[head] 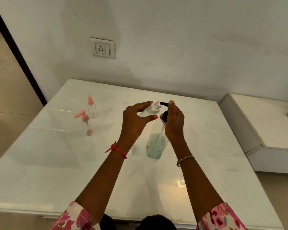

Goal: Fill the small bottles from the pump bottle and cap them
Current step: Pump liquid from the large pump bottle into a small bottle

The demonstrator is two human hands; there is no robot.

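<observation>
On the white table point(56, 171), near its middle, the pump bottle point(156, 143) stands upright, the right hand point(174, 120) curled round its black pump head. The left hand point(135, 118) pinches a tilted, uncapped small bottle point(152, 109), mouth at the nozzle. Well to the left stand a pink-pump bottle point(87, 125) and a pink-capped bottle point(92, 107).

the left grip point(136, 121) holds an uncapped small bottle point(152, 110) tilted, its open mouth just beside the black nozzle point(163, 103) of the pump bottle point(156, 143), which stands on the white desk point(56, 163). the right grip point(174, 121) curls round the pump head. well to the left stand the near pink-capped bottle point(87, 124) and the far pink-capped bottle point(91, 107)
</observation>
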